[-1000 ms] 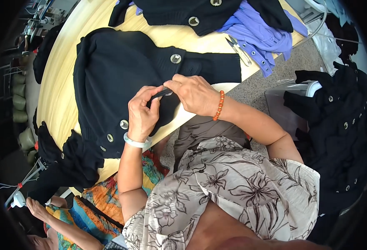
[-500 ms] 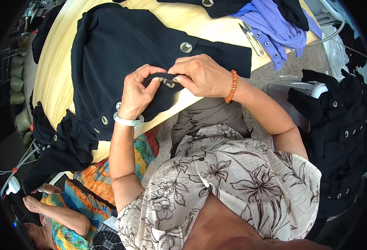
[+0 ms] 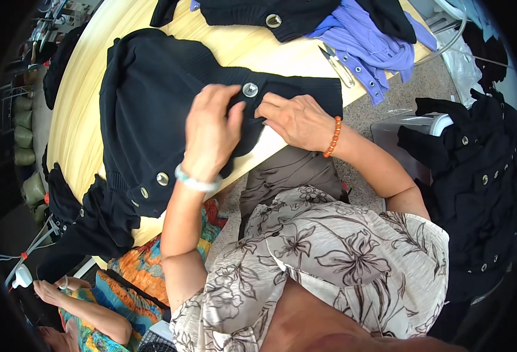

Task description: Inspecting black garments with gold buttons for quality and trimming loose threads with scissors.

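A black knitted cardigan (image 3: 153, 111) with large pale-rimmed buttons lies spread on the table. My left hand (image 3: 211, 132), with a pale bangle at its wrist, is over the cardigan beside one button (image 3: 250, 90). Its thumb and fingers are apart, and nothing shows between them. To the right of that button, my right hand (image 3: 299, 122) has its fingers bent and closed on the cardigan's near edge. The fingertips of the right hand are partly hidden.
Thread snips (image 3: 337, 66) lie on the light wooden table (image 3: 82, 111), beside a purple garment (image 3: 375, 50). More black knitwear (image 3: 241, 14) is at the far edge. Black buttoned garments (image 3: 475, 176) are heaped at right by a plastic bin (image 3: 402, 138). A co-worker (image 3: 103, 305) sits at lower left.
My hands have moved apart and let the pinched edge down. The left hand has gone up toward the button, its fingers opened; the right has shifted slightly right and down.
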